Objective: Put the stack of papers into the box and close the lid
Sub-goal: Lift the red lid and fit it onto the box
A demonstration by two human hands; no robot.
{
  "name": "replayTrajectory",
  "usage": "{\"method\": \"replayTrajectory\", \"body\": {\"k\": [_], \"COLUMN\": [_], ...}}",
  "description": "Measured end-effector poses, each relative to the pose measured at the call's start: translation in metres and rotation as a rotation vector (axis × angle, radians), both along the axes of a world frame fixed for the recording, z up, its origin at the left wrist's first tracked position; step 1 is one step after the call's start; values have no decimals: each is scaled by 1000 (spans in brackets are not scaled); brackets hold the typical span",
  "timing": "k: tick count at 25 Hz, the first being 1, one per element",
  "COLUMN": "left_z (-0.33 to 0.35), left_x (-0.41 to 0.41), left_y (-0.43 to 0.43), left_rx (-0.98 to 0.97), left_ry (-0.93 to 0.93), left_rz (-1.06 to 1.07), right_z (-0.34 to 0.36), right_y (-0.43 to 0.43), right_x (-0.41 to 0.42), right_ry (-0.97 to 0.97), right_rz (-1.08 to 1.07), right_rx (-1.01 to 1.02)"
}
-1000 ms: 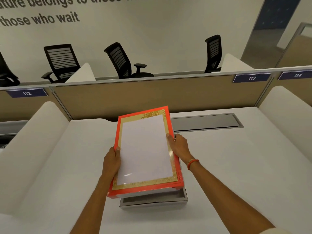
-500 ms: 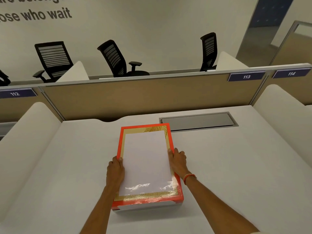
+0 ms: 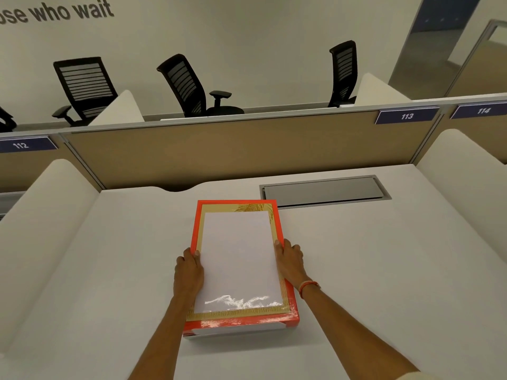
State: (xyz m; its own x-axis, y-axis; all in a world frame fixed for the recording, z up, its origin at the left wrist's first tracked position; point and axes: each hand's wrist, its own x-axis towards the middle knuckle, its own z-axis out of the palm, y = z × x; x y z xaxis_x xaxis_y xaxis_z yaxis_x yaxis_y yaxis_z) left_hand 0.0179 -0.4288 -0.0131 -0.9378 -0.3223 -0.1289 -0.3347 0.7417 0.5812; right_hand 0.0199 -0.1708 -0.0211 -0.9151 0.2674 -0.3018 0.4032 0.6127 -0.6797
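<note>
Now lid (image 3: 238, 259) atop box (image 3: 236, 331), left hand (image 3: 188, 275) and right hand (image 3: 290, 260) gripping its sides.

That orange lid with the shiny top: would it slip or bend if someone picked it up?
The orange lid probably holds its shape: its edges look straight. Bright glare near its front edge suggests a glossy, possibly slick surface. It seems light, since the left hand and right hand hold it only by its sides.
</note>
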Motion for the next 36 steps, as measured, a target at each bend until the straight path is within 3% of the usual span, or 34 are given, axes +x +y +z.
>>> {"method": "replayTrajectory", "body": {"k": [13, 19, 24, 36], "left_z": [-20, -16, -21, -34], "left_x": [12, 8, 4, 2], "left_y": [-4, 1, 5, 2], "left_rx": [33, -244, -420, -454], "left_ry": [-51, 60, 89, 22], "left_rz": [27, -105, -357, -428], "right_z": [-9, -8, -10, -24], "right_y": [-4, -10, -20, -21], "right_x": [6, 5, 2, 3], "right_ry": [32, 118, 198, 164], "right_rz": [21, 118, 361, 424], "right_rx": [84, 413, 517, 528]}}
